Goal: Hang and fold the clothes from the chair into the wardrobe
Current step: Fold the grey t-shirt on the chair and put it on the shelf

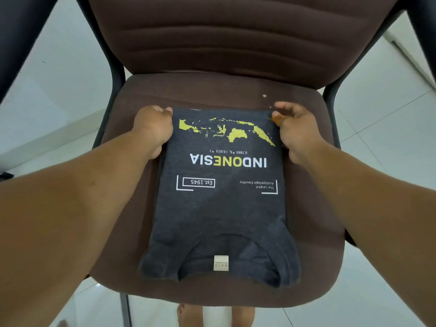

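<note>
Both hands, left hand (153, 128) and right hand (295, 128), are pinching the dark grey printed cotton T-shirt's (219, 208) far corners on the brown padded chair seat (306, 208), fingers curled on cloth (right grip seemingly looser); folding toward the near edge is coming next.

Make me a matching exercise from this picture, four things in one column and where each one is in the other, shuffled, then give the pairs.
Things:
1. left hand
2. right hand
3. white label
4. yellow map print

Places:
A. inside the collar, at the near end of the T-shirt
B. gripping the far right corner
C. across the far end, between the hands
D. gripping the far left corner

Pairs: 1-D, 2-B, 3-A, 4-C
</note>
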